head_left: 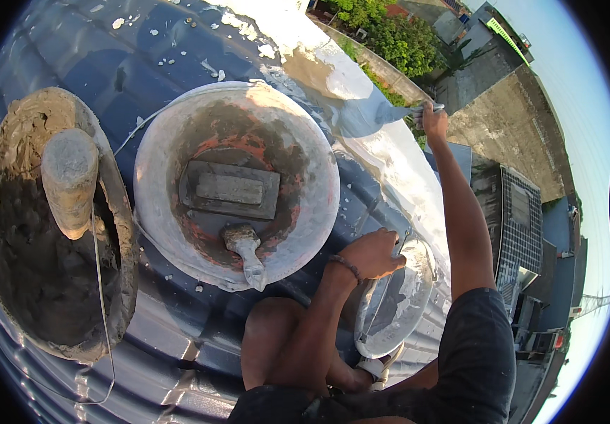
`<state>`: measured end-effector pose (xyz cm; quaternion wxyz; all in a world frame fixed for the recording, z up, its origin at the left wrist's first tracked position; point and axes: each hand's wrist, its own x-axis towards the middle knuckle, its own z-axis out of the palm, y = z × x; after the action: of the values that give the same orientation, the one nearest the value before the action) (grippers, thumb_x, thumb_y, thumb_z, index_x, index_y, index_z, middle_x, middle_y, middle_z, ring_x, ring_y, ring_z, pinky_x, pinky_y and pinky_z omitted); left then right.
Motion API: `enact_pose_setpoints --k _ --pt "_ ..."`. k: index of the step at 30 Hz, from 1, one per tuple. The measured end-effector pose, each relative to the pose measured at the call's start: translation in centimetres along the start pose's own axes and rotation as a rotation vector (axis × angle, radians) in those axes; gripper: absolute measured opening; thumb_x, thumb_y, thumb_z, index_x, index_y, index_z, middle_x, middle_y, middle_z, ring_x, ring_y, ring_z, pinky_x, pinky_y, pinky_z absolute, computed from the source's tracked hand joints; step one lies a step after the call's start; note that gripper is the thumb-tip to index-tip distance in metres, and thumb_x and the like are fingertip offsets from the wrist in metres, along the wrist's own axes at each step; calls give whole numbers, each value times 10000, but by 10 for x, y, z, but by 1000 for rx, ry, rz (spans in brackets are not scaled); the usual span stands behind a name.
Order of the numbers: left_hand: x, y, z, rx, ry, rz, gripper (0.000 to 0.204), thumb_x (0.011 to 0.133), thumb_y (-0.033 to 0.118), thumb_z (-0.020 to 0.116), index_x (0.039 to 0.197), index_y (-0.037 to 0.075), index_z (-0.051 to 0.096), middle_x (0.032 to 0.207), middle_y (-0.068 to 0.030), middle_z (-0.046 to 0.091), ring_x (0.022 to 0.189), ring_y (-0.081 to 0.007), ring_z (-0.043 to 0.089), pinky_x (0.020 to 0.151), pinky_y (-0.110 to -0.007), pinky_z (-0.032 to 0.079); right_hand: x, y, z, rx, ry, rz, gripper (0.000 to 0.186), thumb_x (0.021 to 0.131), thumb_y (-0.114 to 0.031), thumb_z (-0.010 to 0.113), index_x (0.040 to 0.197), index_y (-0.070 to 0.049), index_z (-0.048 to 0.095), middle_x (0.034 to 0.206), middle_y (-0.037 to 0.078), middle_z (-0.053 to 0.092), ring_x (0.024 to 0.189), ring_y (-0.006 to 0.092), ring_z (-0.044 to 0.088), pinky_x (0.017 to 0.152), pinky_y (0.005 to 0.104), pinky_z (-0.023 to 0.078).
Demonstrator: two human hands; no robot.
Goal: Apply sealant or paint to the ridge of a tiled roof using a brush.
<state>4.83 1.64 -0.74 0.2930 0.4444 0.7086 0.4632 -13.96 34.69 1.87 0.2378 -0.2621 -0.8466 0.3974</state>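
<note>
My right hand is stretched far out to the right, closed round the handle of what looks like a trowel. Its grey blade is at a wet grey patch on the white-coated ledge. Closer in, my left hand, with a bracelet at the wrist, is curled at the rim of a small whitish bucket. What its fingers grip is hidden. Left of it stands a wide white bucket. A rectangular float and a brush caked with mortar lie inside.
At the far left, a tub of grey mortar has a mortar-covered cylinder standing in it. Blue ribbed roofing lies under everything, scattered with white crumbs. Beyond the ledge are trees and lower buildings.
</note>
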Motion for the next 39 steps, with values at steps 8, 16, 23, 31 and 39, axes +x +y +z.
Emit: enact_pose_setpoints --k 8,16,23,31,39 --pt "7 -3 13 42 24 50 556 920 356 604 1234 -91 500 1157 -278 588 1103 -385 581 960 -408 467 -30 -63 59 -968 -25 -515 359 906 -339 538 1011 -29 686 907 245 690 866 394 688 799 492 550" --pt "4 -11 13 -28 59 28 509 910 378 616 1156 -54 505 1079 -275 591 1023 -412 589 901 -442 470 -46 -207 173 -138 -135 -812 380 938 -379 560 1021 -28 680 841 257 682 766 405 675 751 463 539" --pt "6 -9 12 -5 76 81 486 898 366 628 1090 -71 536 1043 -283 601 1016 -420 590 900 -448 475 -82 -123 99 -8 -448 -608 306 986 -329 532 1091 -77 670 827 232 684 705 375 666 705 443 525" --pt "7 -6 15 24 71 49 487 899 355 631 1101 -78 532 1031 -281 603 1000 -415 594 888 -445 479 -85 -154 82 -941 -568 -1006 329 961 -324 530 1034 -27 651 782 228 662 809 378 664 787 473 538" --pt "5 -11 16 -4 129 74 505 896 373 632 1136 -59 527 1052 -272 599 1012 -414 592 894 -442 478 -63 -199 170 -335 -380 -1231 334 1000 -341 514 1142 -64 635 639 166 638 648 363 649 689 451 528"
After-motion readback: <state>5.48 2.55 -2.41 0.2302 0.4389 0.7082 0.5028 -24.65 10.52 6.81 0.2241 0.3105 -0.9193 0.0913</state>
